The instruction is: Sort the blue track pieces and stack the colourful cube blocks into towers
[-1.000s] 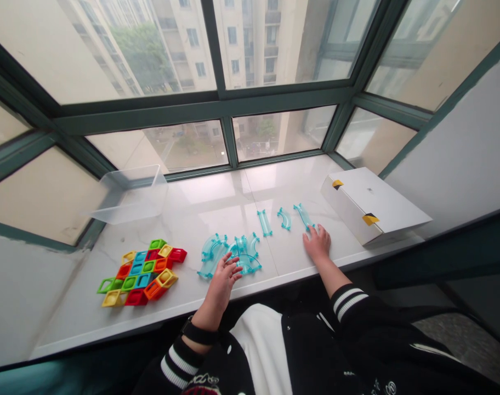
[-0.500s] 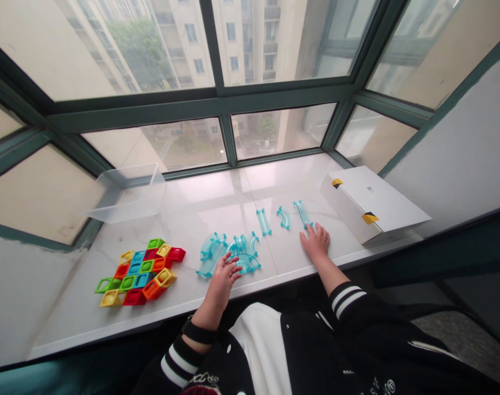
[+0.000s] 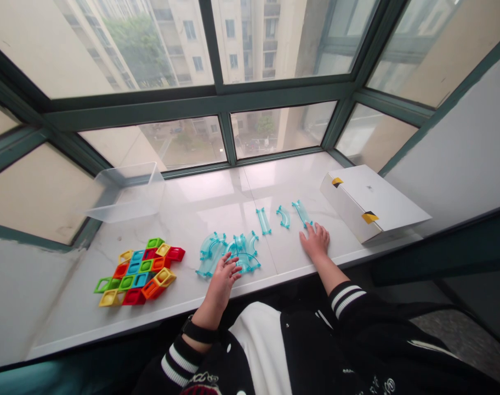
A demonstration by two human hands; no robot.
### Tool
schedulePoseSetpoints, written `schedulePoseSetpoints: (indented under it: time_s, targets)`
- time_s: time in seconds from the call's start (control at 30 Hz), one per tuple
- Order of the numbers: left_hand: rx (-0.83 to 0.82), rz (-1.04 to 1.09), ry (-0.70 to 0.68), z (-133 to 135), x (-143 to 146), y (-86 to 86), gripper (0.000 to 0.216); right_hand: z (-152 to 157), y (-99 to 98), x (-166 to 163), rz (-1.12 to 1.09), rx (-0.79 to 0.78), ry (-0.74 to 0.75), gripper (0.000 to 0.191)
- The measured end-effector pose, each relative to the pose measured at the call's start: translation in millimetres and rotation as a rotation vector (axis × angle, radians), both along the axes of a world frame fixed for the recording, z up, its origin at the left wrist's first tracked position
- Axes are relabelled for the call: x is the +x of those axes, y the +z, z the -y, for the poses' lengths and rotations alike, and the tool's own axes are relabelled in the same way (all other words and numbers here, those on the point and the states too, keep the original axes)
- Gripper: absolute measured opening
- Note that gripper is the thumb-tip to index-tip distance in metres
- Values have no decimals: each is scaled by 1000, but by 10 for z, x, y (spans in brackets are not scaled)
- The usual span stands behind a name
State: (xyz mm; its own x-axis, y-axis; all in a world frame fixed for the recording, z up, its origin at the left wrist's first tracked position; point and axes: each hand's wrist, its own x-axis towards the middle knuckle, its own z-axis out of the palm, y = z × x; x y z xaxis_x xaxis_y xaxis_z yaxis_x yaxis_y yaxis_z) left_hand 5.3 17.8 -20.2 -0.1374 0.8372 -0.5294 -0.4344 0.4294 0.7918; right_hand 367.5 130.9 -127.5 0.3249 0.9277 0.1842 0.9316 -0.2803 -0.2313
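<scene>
My left hand (image 3: 224,278), palm turned partly up and fingers loosely apart, is over the near side of a pile of clear turquoise track pieces (image 3: 211,255). Nothing shows in it, though it hides part of the pile. To the right, my right hand (image 3: 316,241) rests with fingers spread on the white ledge. Its fingertips touch the near end of a straight turquoise track piece (image 3: 301,212). Left of that piece lie a short curved track piece (image 3: 283,217) and another straight track piece (image 3: 263,221), spaced apart in a row.
Colourful hollow blocks (image 3: 141,280) in red, yellow, green, blue and orange lie together on the left. Behind them stands a clear plastic bin (image 3: 151,192). A white box (image 3: 377,197) with yellow-black tabs is at the right, and window frames (image 3: 192,112) border the ledge (image 3: 200,200).
The far end of the straight track piece at my right fingertips has swung slightly left. Both hands have stayed nearly in place.
</scene>
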Motion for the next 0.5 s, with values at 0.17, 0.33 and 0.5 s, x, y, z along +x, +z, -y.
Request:
schedulePoseSetpoints:
  time_s: [0.17, 0.33, 0.5]
  targets:
    - [4, 6, -3, 9, -6, -26, 53, 5, 14, -7, 1, 2, 0, 55]
    - [3, 5, 1, 13, -8, -31, 52, 5, 9, -9, -3, 3, -4, 56]
    - [-1, -13, 3, 10, 0, -24, 51, 3, -11, 6, -3, -4, -4, 57]
